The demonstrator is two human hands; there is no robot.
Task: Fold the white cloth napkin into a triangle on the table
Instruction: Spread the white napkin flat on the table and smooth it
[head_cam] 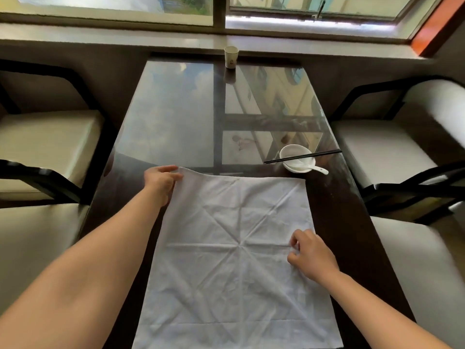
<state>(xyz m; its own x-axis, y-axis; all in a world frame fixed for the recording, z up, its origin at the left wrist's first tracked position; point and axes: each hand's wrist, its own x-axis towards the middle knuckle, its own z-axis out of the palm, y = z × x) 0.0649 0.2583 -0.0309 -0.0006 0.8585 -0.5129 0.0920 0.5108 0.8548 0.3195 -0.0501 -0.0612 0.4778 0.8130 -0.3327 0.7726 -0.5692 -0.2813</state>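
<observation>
Folding has not yet produced a triangle: the square white cloth napkin [236,248] is spread flat and open on the near half of the dark glossy glass-topped table [173,117], its creases crossing at the middle. At the far left corner, the left hand [161,182] is closed on the napkin, thumb and fingers pinching the cloth and lifting it slightly off the glass. At the right edge, near the horizontal crease, the right hand [312,255] is curled with its fingertips on the cloth; whether a pinch is held or the edge is only pressed down cannot be told. The step in hand is judged to be the start of the diagonal fold, so the pinched corner would need to be carried across to the near right corner while the cloth is kept from sliding.

Beyond the napkin, a small white ceramic bowl [297,154] is seen, with black chopsticks [302,156] laid across it and a white ceramic spoon [312,168] beside it. A white paper cup [231,57] stands at the far edge. Cream-cushioned black-framed chairs [47,137] flank the table, and a wide window [219,11] lies behind.
</observation>
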